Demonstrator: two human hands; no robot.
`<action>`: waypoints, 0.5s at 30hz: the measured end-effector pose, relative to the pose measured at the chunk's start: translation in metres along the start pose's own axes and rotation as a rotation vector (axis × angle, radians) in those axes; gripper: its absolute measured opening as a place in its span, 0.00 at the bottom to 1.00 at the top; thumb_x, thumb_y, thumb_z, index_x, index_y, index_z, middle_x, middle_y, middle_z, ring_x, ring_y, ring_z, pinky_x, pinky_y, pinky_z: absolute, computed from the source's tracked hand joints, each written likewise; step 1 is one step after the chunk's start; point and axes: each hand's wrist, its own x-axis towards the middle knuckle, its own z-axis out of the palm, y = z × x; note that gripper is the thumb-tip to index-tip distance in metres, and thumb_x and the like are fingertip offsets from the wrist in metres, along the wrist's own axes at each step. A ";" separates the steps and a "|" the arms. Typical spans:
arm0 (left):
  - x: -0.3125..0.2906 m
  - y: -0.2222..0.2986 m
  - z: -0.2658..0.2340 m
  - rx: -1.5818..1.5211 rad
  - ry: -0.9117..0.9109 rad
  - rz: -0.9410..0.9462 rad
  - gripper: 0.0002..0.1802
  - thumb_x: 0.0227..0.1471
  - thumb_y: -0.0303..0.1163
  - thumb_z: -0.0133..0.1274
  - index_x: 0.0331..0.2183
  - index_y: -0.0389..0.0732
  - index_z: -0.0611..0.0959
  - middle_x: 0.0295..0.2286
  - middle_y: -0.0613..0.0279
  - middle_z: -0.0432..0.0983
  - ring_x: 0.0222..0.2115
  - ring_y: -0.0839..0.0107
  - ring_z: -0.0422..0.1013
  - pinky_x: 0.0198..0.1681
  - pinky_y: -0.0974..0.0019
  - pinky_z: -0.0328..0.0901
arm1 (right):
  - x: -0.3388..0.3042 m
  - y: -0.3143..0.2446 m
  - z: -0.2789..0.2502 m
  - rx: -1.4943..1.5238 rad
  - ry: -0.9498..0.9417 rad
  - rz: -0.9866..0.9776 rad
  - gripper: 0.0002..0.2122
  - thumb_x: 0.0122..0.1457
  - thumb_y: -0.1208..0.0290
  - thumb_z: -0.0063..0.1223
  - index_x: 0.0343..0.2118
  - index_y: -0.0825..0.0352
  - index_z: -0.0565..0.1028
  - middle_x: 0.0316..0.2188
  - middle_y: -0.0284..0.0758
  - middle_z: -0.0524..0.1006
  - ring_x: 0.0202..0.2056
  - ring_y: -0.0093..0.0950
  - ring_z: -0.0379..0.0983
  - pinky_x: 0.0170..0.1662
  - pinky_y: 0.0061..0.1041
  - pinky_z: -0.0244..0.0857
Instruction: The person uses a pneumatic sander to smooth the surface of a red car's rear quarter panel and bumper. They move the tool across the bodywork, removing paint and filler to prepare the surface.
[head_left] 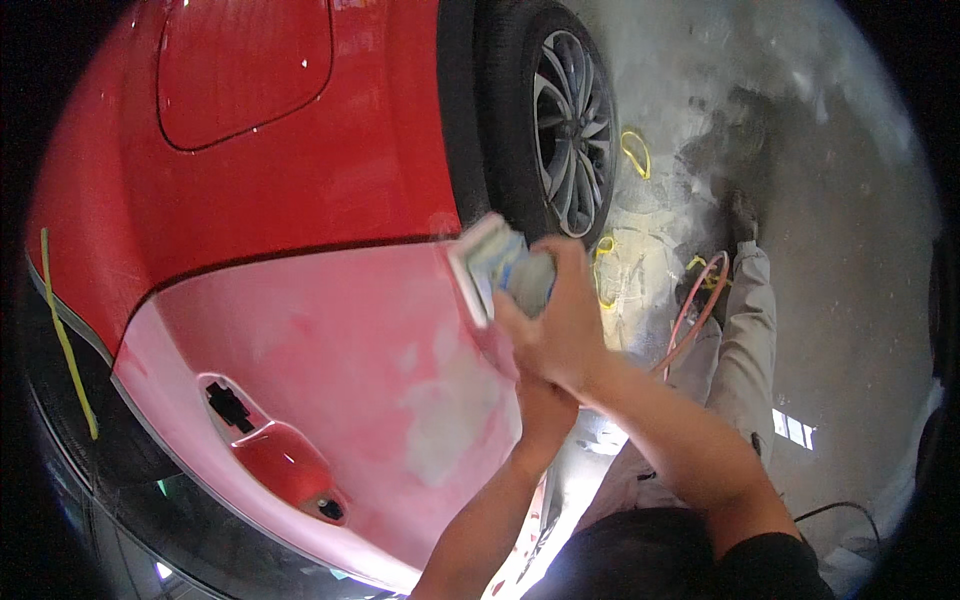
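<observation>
My right hand is closed around the grey body of a sander with a flat, pale pad. Motion blurs the tool. Its pad is at the upper right of the bumper, near the wheel arch; I cannot tell whether it touches. My left hand is crossed under the right wrist, close to the bumper edge, and its fingers are hidden. The bumper is a dull, sanded pink with a pale grey patch below the hands. A glossy red recess with two dark openings lies at its lower left.
Above the bumper is the glossy red body panel of the car, with a wheel at upper right. Yellow tape loops and a pink hose lie on the dusty floor beside my outstretched leg. Yellow tape hangs at far left.
</observation>
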 end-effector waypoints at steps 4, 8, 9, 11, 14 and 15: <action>-0.026 -0.028 0.002 0.131 -0.109 -0.108 0.30 0.51 0.40 0.58 0.54 0.41 0.71 0.52 0.50 0.70 0.53 0.53 0.67 0.53 0.56 0.62 | -0.038 0.020 0.004 0.027 -0.064 0.006 0.27 0.48 0.64 0.63 0.47 0.69 0.63 0.39 0.49 0.65 0.37 0.54 0.70 0.40 0.47 0.67; -0.011 -0.013 0.003 0.191 -0.060 -0.047 0.30 0.52 0.40 0.58 0.54 0.39 0.70 0.51 0.50 0.70 0.53 0.54 0.67 0.54 0.56 0.62 | -0.020 0.016 0.003 0.024 -0.018 -0.047 0.27 0.48 0.64 0.63 0.47 0.68 0.62 0.39 0.49 0.65 0.38 0.53 0.70 0.39 0.46 0.67; -0.004 -0.005 0.001 0.083 -0.040 0.009 0.30 0.52 0.40 0.57 0.54 0.39 0.70 0.51 0.49 0.70 0.53 0.54 0.67 0.54 0.57 0.62 | -0.008 0.007 0.002 0.018 -0.004 -0.065 0.27 0.47 0.64 0.63 0.47 0.68 0.62 0.39 0.48 0.65 0.38 0.53 0.70 0.39 0.46 0.67; 0.012 0.011 -0.004 -0.139 -0.005 0.123 0.30 0.53 0.39 0.57 0.54 0.40 0.70 0.50 0.49 0.71 0.53 0.54 0.67 0.53 0.57 0.62 | 0.015 -0.006 -0.004 0.049 0.000 -0.017 0.27 0.47 0.64 0.63 0.47 0.68 0.62 0.39 0.48 0.65 0.38 0.53 0.70 0.40 0.45 0.67; 0.007 0.001 0.001 -0.033 0.022 0.093 0.28 0.54 0.38 0.55 0.55 0.41 0.70 0.50 0.50 0.71 0.52 0.54 0.68 0.53 0.58 0.62 | 0.011 -0.002 -0.003 0.055 -0.005 -0.014 0.27 0.46 0.66 0.64 0.46 0.69 0.62 0.39 0.48 0.66 0.38 0.52 0.69 0.40 0.45 0.66; 0.002 -0.006 0.003 0.022 -0.023 0.035 0.28 0.54 0.38 0.55 0.55 0.41 0.70 0.50 0.50 0.72 0.52 0.54 0.68 0.53 0.58 0.62 | 0.000 0.004 -0.003 0.057 -0.019 0.001 0.27 0.46 0.66 0.64 0.47 0.68 0.62 0.39 0.48 0.66 0.38 0.52 0.69 0.40 0.45 0.66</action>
